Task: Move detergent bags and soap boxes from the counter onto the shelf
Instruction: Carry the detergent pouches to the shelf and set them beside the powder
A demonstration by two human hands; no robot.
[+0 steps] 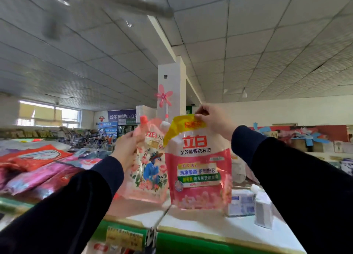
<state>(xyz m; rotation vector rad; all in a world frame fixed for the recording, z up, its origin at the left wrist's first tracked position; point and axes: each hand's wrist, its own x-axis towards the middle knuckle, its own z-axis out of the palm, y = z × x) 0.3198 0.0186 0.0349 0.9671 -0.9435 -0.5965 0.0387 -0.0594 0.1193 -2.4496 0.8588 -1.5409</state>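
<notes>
Two detergent bags are held up in the air over the shelf top (pixel 219 229), which has a green front edge. The pink detergent bag (pixel 198 168) with the yellow top corner is pinched at that corner by the right hand (pixel 213 118), thumb and fingers closed on the plastic, so the bag hangs straight down with its bottom edge just above the white surface. Just left of the pink bag, and partly hidden behind it, a floral detergent bag (pixel 148 169) with a red cap is gripped near its spout by the left hand (pixel 127 147), fingers wrapped round the upper part. It's a bit motion-blurred, so the finger detail can't really be made out.

To the right of the pink bag, a few white and blue soap boxes (pixel 242 202) are sitting on the shelf top, near its lower corner. Well off to the left of it, a pile of red and pink packets (pixel 38 169) is lying flat. Behind the pink bag a white pillar (pixel 172 87) can be seen, with a pink pinwheel (pixel 163 97) in front of it.
</notes>
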